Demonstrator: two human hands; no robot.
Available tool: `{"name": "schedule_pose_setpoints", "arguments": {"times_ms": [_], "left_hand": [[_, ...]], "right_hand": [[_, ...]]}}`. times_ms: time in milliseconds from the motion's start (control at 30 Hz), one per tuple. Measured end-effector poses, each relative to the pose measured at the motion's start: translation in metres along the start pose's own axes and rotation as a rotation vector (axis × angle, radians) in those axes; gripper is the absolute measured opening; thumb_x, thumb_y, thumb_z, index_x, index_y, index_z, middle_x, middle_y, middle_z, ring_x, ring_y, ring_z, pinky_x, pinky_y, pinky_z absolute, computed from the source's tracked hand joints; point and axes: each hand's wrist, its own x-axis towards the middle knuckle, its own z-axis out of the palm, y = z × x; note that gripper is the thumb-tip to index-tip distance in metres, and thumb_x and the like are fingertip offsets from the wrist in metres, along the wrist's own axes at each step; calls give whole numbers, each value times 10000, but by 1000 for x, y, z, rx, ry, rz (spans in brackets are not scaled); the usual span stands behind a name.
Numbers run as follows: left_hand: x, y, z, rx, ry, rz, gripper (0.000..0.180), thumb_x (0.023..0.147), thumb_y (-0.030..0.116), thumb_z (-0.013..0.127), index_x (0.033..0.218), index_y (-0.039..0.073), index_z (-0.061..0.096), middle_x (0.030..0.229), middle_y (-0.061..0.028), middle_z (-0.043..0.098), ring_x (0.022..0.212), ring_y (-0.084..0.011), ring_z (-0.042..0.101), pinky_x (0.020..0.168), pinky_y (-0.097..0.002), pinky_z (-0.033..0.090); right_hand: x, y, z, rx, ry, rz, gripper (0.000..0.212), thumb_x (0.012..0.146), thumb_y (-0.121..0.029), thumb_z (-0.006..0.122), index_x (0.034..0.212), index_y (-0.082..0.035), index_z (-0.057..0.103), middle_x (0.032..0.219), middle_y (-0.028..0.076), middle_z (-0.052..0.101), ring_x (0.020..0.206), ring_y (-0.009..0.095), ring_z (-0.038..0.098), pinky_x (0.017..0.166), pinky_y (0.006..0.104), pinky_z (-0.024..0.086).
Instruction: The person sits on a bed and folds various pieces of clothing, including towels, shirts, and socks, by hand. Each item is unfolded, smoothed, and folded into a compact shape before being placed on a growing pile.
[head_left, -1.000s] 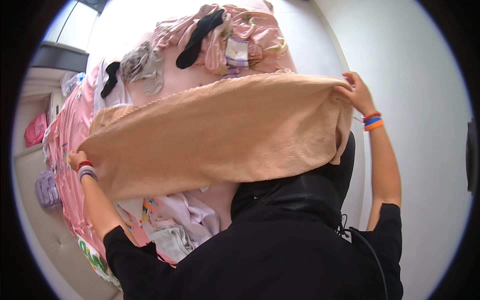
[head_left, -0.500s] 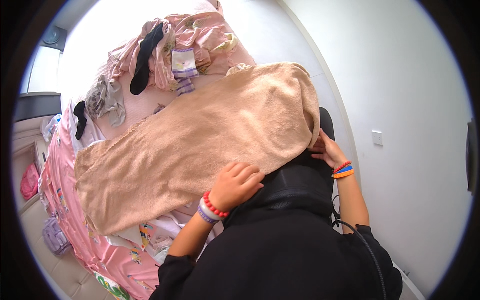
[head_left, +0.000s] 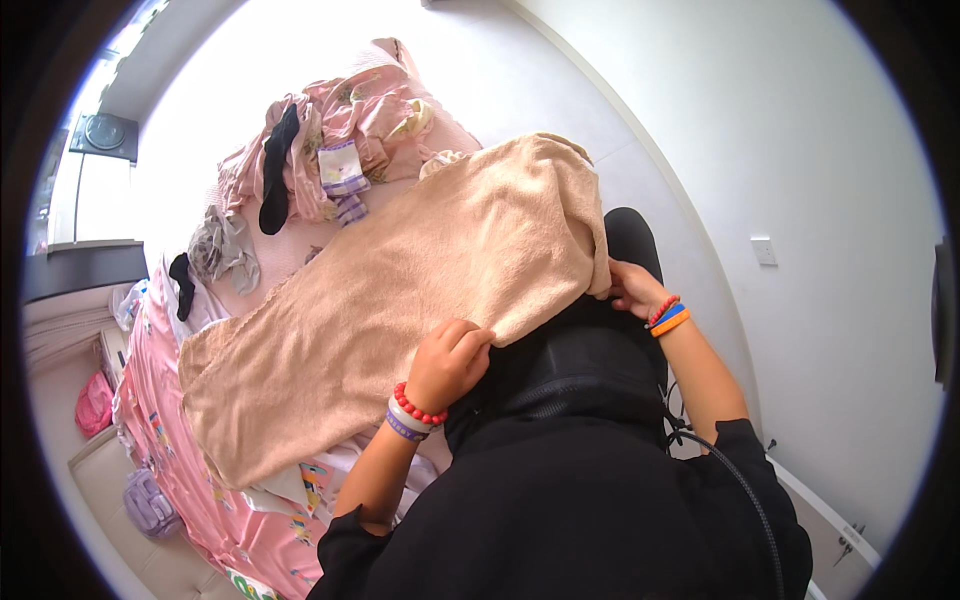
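A large tan towel (head_left: 400, 290) is spread in a long folded strip over the bed and my lap. My left hand (head_left: 452, 362), with red beads and pale bands at the wrist, pinches its near edge. At the towel's right end, my right hand (head_left: 634, 290) grips the near corner between bent fingers; its wrist carries red, blue and orange bands. Some folds hang loosely beside that hand. The towel's far left end rests on pink bedding, and its underside is hidden.
Beyond the towel lie rumpled pink cloth (head_left: 370, 110), a black sock (head_left: 279, 165), a white-and-purple checked cloth (head_left: 342, 168) and a grey garment (head_left: 225, 248). Pink printed bedding (head_left: 180, 450) covers the left. A white wall (head_left: 800, 180) stands on the right; a dark cable (head_left: 740, 500) crosses my sleeve.
My left hand has closed on the towel's near edge, where it lay loosely before. My right hand's fingers have closed on the right corner. The whole view has shifted slightly.
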Motion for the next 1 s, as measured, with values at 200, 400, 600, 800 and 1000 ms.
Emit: {"name": "schedule_pose_setpoints", "arguments": {"times_ms": [200, 400, 600, 800, 1000], "left_hand": [[-16, -2, -10, -5, -92, 16, 171, 678, 8, 645, 842, 39, 610, 766, -97, 555, 700, -276, 569, 620, -362, 488], [-32, 8, -5, -132, -314, -129, 144, 666, 43, 629, 805, 63, 595, 772, -89, 574, 725, -299, 578, 631, -383, 491], [-23, -1, 0, -275, -387, -172, 95, 773, 104, 630, 858, 67, 609, 789, -108, 603, 758, -308, 593, 657, -398, 485], [-42, -13, -24, -99, -212, -324, 83, 834, 123, 614, 881, 56, 623, 796, -119, 618, 767, -320, 602, 674, -397, 483], [-134, -30, -46, -423, 510, -959, 145, 957, 179, 527, 935, 45, 579, 757, -8, 589, 634, -76, 530, 575, -227, 448]], "right_hand": [[13, -2, -41, 145, 301, -522, 277, 899, -355, 640, 805, -127, 514, 644, -20, 515, 539, 53, 474, 459, 191, 366], [-21, -46, -92, -544, 611, -889, 302, 849, -287, 697, 810, -24, 553, 713, 33, 595, 652, 97, 527, 584, 274, 448], [28, 4, -96, -913, 683, -568, 322, 873, -348, 613, 861, -27, 595, 785, 142, 631, 719, 297, 605, 658, 375, 471], [77, 10, -99, -868, 676, -642, 333, 889, -346, 597, 858, -15, 605, 783, 151, 630, 724, 283, 603, 683, 368, 482], [67, 12, -87, -965, 513, -487, 518, 808, -443, 653, 833, 74, 646, 731, 212, 644, 681, 277, 609, 642, 411, 468]]}}
